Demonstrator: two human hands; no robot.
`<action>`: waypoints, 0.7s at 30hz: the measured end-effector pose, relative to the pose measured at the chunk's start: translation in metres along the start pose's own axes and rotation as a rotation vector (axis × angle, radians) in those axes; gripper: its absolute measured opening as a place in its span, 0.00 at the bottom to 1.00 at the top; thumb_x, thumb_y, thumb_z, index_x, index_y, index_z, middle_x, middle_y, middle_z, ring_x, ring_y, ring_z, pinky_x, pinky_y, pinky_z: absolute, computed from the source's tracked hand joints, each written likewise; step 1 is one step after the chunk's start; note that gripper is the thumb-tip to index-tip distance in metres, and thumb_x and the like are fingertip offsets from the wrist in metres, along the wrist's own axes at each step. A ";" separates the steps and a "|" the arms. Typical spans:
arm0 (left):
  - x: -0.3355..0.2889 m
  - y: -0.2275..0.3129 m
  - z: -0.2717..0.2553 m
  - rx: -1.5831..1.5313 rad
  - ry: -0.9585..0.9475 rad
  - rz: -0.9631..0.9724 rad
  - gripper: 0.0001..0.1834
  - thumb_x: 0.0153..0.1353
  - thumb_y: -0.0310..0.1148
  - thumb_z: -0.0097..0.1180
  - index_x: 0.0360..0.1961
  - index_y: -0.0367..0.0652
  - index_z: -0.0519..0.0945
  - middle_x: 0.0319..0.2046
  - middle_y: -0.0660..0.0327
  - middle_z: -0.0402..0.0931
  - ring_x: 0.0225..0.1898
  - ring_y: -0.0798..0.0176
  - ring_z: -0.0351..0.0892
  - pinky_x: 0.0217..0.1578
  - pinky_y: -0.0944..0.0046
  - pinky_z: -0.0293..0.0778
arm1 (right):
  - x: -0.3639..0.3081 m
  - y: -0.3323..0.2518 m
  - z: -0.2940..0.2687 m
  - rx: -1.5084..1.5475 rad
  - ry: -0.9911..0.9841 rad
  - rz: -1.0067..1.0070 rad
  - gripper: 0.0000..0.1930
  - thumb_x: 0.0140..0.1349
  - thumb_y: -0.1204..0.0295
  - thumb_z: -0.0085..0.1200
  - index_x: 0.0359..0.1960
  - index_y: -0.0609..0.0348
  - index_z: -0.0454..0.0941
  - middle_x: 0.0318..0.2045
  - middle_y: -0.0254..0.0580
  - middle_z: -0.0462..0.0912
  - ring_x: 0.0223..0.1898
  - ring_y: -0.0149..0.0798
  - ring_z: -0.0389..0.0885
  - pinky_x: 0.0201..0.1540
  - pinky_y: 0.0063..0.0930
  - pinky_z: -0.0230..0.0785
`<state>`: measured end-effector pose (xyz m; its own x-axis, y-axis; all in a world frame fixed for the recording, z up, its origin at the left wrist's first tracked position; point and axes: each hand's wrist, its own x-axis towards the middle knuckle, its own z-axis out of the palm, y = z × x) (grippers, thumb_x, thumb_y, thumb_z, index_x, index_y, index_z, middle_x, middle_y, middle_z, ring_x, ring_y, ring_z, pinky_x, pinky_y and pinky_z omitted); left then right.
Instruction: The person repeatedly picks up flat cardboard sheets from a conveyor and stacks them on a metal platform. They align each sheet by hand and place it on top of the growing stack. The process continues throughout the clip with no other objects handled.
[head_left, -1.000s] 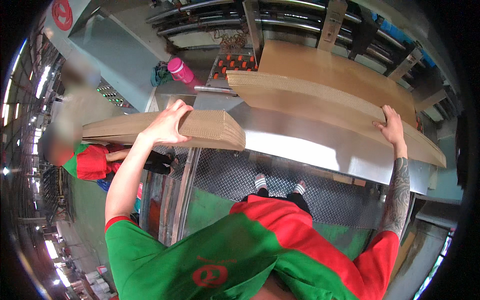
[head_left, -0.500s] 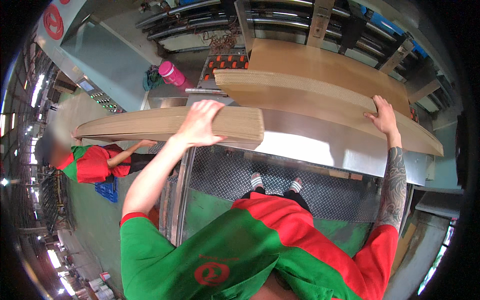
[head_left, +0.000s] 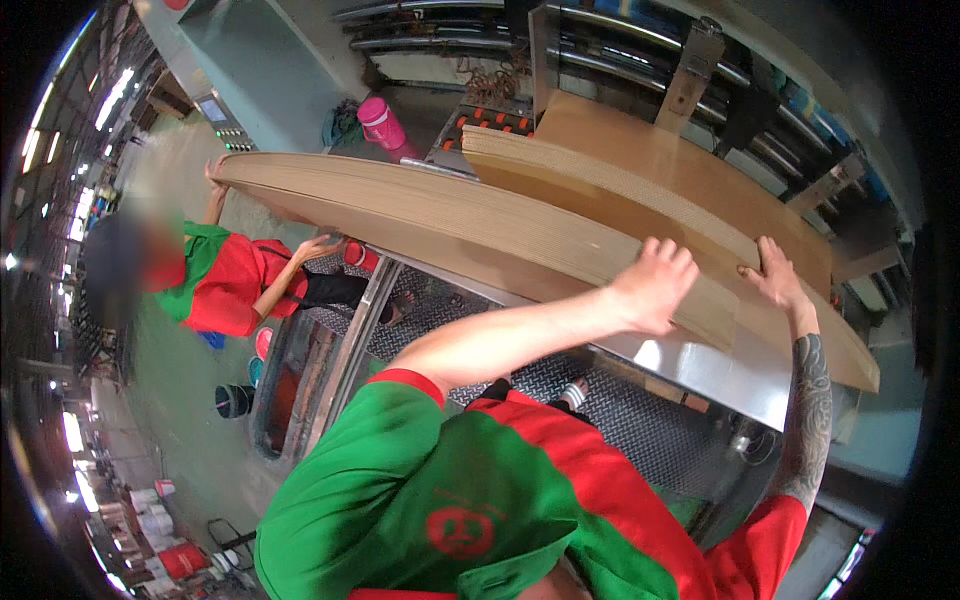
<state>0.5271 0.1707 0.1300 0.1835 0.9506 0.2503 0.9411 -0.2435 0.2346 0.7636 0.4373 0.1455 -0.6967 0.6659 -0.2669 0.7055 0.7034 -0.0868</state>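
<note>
A thick stack of corrugated cardboard sheets (head_left: 450, 215) lies on edge, slanting from far left toward the right. My left hand (head_left: 655, 287) grips its right end, fingers curled over the top and thumb on the near side. Behind it a second cardboard stack (head_left: 610, 180) leans at the machine. My right hand (head_left: 780, 280) clasps that stack's top edge toward its right end, with thumb and fingers on either side of the edge. A co-worker (head_left: 235, 275) at the left has one hand (head_left: 215, 175) at the near stack's left end and the other below it.
Under the stacks is a shiny metal table (head_left: 750, 375). Machine rollers (head_left: 620, 55) and a flat brown sheet (head_left: 700, 160) are behind. A pink jug (head_left: 378, 122) stands beyond the near stack. A metal rail (head_left: 355, 345) and dark bucket (head_left: 234, 401) are at left.
The near stack has moved right along the metal table, with my left hand on its right end. My right hand stays on the far stack. The co-worker has come closer, and my view has shifted.
</note>
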 end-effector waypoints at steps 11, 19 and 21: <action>0.162 0.190 0.149 0.087 0.180 0.030 0.40 0.60 0.51 0.71 0.67 0.36 0.78 0.60 0.50 0.77 0.69 0.42 0.71 0.74 0.40 0.63 | 0.004 -0.005 -0.033 0.086 -0.375 -0.038 0.54 0.78 0.36 0.48 0.86 0.70 0.45 0.87 0.68 0.47 0.89 0.59 0.42 0.89 0.44 0.41; 0.301 0.312 0.252 -0.637 0.341 0.199 0.29 0.76 0.42 0.47 0.71 0.35 0.74 0.67 0.44 0.76 0.75 0.39 0.69 0.83 0.28 0.49 | -0.003 -0.006 -0.017 0.089 -0.211 0.045 0.50 0.78 0.31 0.40 0.85 0.62 0.56 0.85 0.58 0.57 0.88 0.55 0.49 0.86 0.70 0.40; 0.297 0.320 0.240 -0.099 0.378 0.354 0.31 0.73 0.44 0.50 0.69 0.32 0.75 0.67 0.40 0.76 0.73 0.34 0.71 0.81 0.23 0.49 | -0.010 -0.008 -0.007 0.060 -0.091 -0.002 0.45 0.79 0.33 0.41 0.79 0.61 0.64 0.79 0.56 0.66 0.83 0.56 0.59 0.82 0.69 0.48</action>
<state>0.9510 0.4212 0.0543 0.3528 0.6753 0.6477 0.8054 -0.5715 0.1572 0.7640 0.4263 0.1554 -0.6850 0.6373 -0.3530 0.7127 0.6866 -0.1435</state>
